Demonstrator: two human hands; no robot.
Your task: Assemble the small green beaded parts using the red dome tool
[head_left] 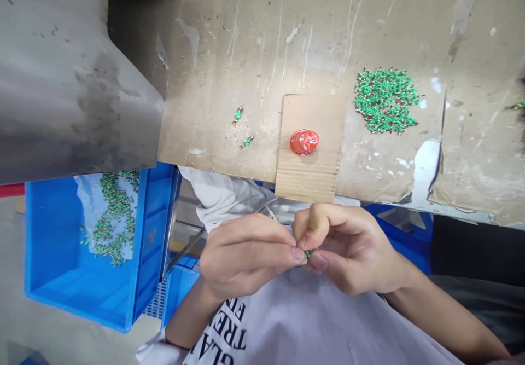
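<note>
small green piece (309, 253) pinched between fingertips before the shirt (315, 321), left hand (250, 253) and right hand (353, 250) sharing the grip, glossy red object (304, 142) on cardboard (307, 179) overhanging the bench (254, 64) edge, two green figures (238, 115) left, green pile (377, 88) right, blue crate (53, 244) of green pieces (109, 228) far left

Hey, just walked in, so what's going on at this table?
A person is pinching a small green piece, mostly hidden by the fingers, between the left hand and right hand, in front of the table edge. On the table, a shiny red object sits on a cardboard piece. A green pile lies to its right, and two loose green pieces to its left. More green pieces are in a blue bin.
</note>
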